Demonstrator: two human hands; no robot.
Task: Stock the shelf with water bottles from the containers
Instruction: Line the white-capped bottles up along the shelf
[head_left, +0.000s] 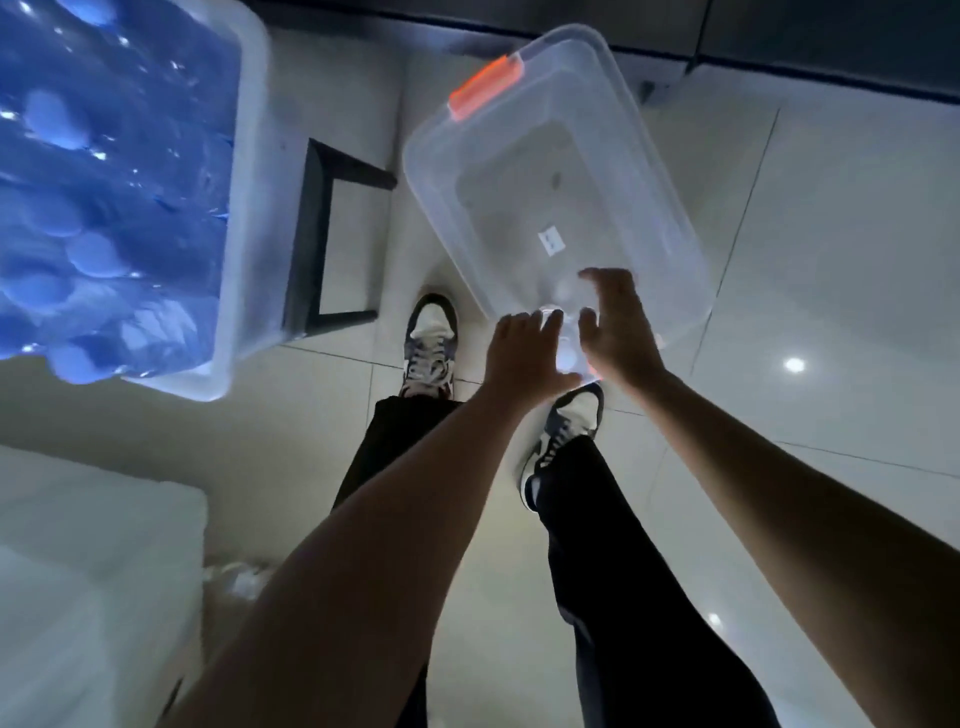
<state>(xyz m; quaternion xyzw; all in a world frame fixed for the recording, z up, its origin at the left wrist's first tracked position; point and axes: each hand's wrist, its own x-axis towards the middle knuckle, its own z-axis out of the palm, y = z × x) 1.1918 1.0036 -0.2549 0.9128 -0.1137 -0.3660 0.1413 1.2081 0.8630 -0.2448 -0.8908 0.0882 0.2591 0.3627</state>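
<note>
An empty clear plastic container (561, 171) with an orange latch (485, 85) sits tilted on the floor in front of me. My left hand (524, 353) and my right hand (615, 327) reach side by side to its near end, fingers loosely spread, with a small bright blurred patch between them that I cannot identify. Whether either hand touches the rim is unclear. At the upper left, a second clear container (244, 218) is packed with several blue-capped water bottles (98, 208). No shelf is plainly in view.
The full container rests on a black stool frame (317, 234). A white box (93, 571) stands at the lower left. My two sneakers (431, 343) are on the glossy tiled floor (831, 260). A dark base (779, 41) runs along the top.
</note>
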